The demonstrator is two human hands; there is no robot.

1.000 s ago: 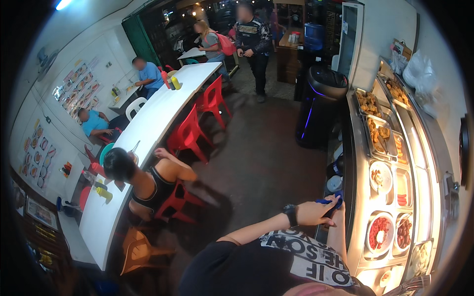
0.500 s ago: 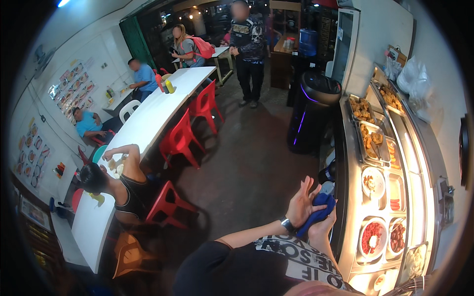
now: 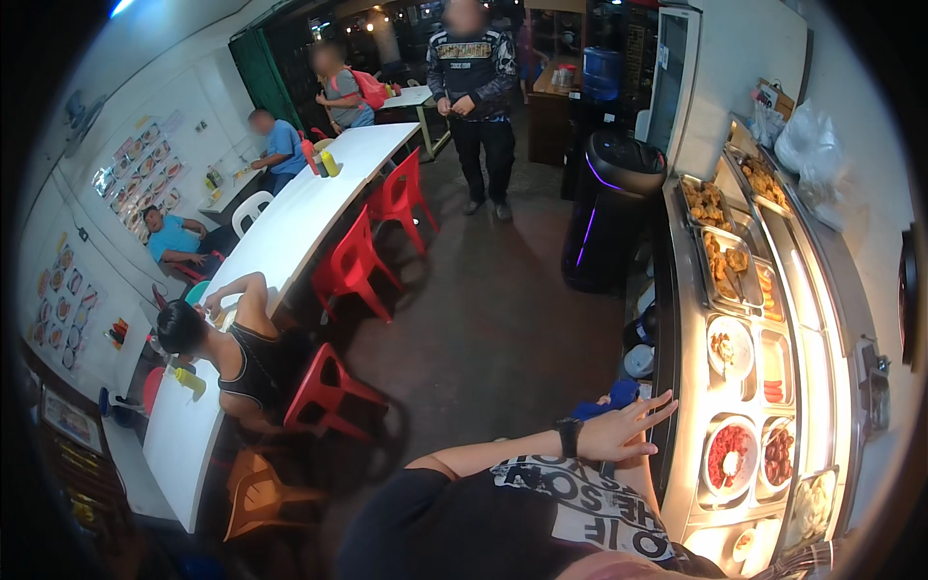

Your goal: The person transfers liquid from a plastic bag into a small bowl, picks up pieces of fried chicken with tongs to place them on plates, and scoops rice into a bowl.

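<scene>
My left hand [image 3: 626, 432], with a dark watch on its wrist, is stretched out to the right with its fingers spread and nothing in them. It reaches across in front of my right hand, close to the edge of the lit food counter [image 3: 679, 425]. A bunched blue cloth [image 3: 619, 391] shows just beyond my left wrist. My right hand grips the cloth; most of that hand is hidden behind the left one, and its forearm [image 3: 633, 478] comes up from below.
The counter holds trays of fried food [image 3: 725, 261] and bowls of red food [image 3: 732, 458]. Ahead stands a black speaker [image 3: 614, 213]. A person [image 3: 471, 87] stands in the aisle. Red chairs [image 3: 353, 266] line a long white table [image 3: 319, 203], where a person [image 3: 246, 362] sits.
My left hand has come off the blue cloth and swung right and down, fingers spreading. The cloth has moved lower and partly behind my left wrist. The standing person has come a little nearer.
</scene>
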